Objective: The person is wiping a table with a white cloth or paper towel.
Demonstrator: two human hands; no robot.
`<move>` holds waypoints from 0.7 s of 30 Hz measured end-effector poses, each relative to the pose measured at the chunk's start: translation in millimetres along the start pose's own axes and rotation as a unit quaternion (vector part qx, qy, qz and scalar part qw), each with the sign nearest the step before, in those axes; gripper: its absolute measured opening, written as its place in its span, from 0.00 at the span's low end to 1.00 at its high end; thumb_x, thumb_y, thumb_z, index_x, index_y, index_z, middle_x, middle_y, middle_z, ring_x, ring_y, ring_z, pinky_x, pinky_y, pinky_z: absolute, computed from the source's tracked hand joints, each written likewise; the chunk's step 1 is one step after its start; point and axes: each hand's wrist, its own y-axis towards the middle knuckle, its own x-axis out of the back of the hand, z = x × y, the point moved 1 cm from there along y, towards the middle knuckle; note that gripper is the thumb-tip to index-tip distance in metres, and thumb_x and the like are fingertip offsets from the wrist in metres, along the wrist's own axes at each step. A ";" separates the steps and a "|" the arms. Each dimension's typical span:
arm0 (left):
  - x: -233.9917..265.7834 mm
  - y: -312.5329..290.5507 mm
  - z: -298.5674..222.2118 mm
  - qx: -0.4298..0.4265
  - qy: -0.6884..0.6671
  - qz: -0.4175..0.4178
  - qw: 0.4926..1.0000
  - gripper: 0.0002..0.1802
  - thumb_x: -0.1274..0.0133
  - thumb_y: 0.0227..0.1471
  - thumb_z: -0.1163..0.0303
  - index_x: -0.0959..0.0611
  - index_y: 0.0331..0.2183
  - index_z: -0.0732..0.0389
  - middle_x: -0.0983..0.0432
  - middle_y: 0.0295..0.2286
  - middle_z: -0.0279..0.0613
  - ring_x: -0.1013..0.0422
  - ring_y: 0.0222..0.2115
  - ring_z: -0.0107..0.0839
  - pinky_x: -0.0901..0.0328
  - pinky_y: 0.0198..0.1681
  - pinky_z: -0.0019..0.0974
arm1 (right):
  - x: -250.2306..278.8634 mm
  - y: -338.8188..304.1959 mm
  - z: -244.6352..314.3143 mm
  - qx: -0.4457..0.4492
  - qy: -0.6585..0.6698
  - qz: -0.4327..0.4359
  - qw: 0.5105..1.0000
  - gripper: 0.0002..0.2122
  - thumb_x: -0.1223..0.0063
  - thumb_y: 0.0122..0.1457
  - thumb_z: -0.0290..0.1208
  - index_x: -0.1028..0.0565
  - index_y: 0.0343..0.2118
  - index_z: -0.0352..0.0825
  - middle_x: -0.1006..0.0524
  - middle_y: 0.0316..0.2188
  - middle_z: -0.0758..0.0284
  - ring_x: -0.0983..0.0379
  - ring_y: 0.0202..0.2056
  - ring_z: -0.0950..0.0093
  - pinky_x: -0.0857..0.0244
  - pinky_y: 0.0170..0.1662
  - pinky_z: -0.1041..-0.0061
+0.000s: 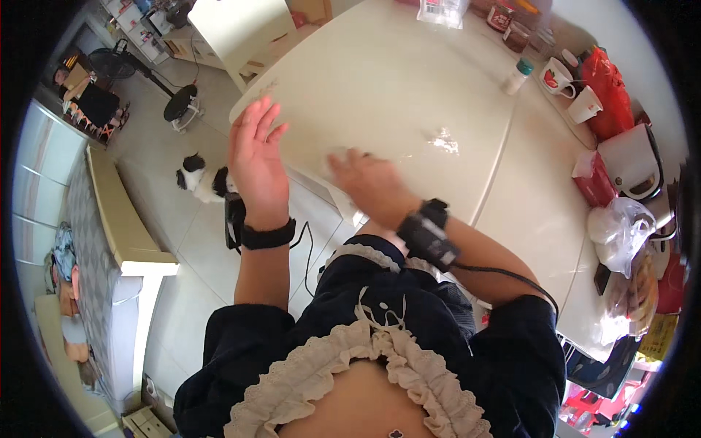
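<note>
My left hand (259, 164) is raised beside the near left edge of the pale table (394, 80). Its fingers point up and stand slightly apart, with nothing in them. A dark band circles that wrist. My right hand (371, 184) reaches leftward low over the near edge of the tabletop. Motion smears its fingers, so whether they hold anything does not show. A black strapped device (431, 237) with a cable sits on my right wrist. Farther in on the tabletop gleams a bright shiny patch (444, 141).
Along the table's right side stand a green-capped shaker (518, 76), a strawberry mug (556, 77), a red bag (607, 95), a white toaster-like appliance (631, 162) and a clear plastic bag (621, 230). A black-and-white dog (204, 179) is on the floor at left, near a fan (113, 62). Farther back sits a person (91, 95).
</note>
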 end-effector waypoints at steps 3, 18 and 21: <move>28.2 -6.6 -0.1 0.001 0.017 -0.045 0.999 0.13 0.52 0.54 0.66 0.26 0.40 0.63 0.28 0.42 0.43 0.32 0.42 0.32 0.38 0.43 0.34 | 0.1 -24.1 -50.0 -0.049 -0.081 0.009 0.995 0.23 0.55 0.50 0.28 0.38 0.52 0.34 0.30 0.34 0.59 0.27 0.29 0.66 0.32 0.27 0.71; 47.8 -8.3 10.1 -0.093 0.181 -0.038 0.978 0.12 0.57 0.57 0.67 0.24 0.39 0.63 0.28 0.41 0.41 0.33 0.41 0.28 0.36 0.40 0.32 | -7.0 77.0 9.4 -0.021 0.062 -0.031 0.997 0.18 0.58 0.52 0.25 0.34 0.48 0.38 0.30 0.32 0.58 0.28 0.33 0.60 0.32 0.33 0.63; 57.5 -8.7 20.3 -0.136 0.261 -0.017 0.956 0.12 0.57 0.57 0.67 0.24 0.39 0.62 0.28 0.40 0.38 0.33 0.41 0.25 0.36 0.39 0.31 | -23.4 77.4 -2.7 -0.009 0.080 -0.058 0.995 0.16 0.59 0.52 0.25 0.33 0.46 0.35 0.28 0.34 0.57 0.27 0.31 0.61 0.31 0.32 0.64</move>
